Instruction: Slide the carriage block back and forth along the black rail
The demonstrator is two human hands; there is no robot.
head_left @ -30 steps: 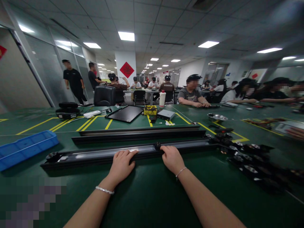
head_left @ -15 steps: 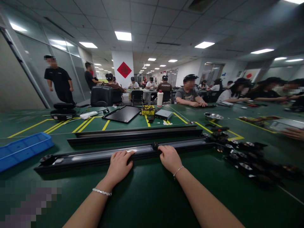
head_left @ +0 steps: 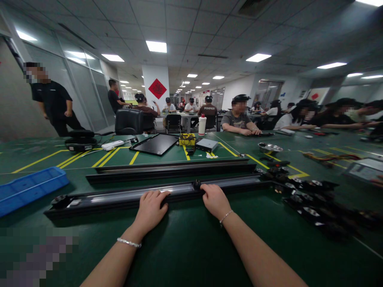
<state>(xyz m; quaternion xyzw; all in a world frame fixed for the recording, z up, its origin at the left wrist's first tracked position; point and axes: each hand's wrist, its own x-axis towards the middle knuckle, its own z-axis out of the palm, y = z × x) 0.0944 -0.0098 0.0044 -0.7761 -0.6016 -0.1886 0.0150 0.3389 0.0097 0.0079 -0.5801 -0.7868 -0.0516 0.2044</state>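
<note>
A long black channel [head_left: 104, 197] with a shiny, tube-like grey strip inside lies across the green table in front of me. My left hand [head_left: 151, 209] grips its near edge left of the middle, fingers over the top and thumb on the near side. My right hand [head_left: 217, 202] has its curled fingers on the same edge, right beside a small black fitting [head_left: 196, 184] standing in the channel. Whether the right fingertips touch that fitting, I cannot tell. At the channel's left end sits a round black part [head_left: 60, 201]. Behind it lie more black rails [head_left: 173, 172].
Several black parts [head_left: 311, 209] are heaped at the right. A blue tray [head_left: 32, 195] is at the left. Farther back are a flat black panel [head_left: 155, 144], a yellow box [head_left: 187, 139], a grey metal box [head_left: 206, 144] and a metal bowl [head_left: 269, 148]. Co-workers sit beyond.
Both hands stay in nearly the same place on the channel. A person standing at the far left has moved further left, and a co-worker's hand at the right edge has drawn back.
</note>
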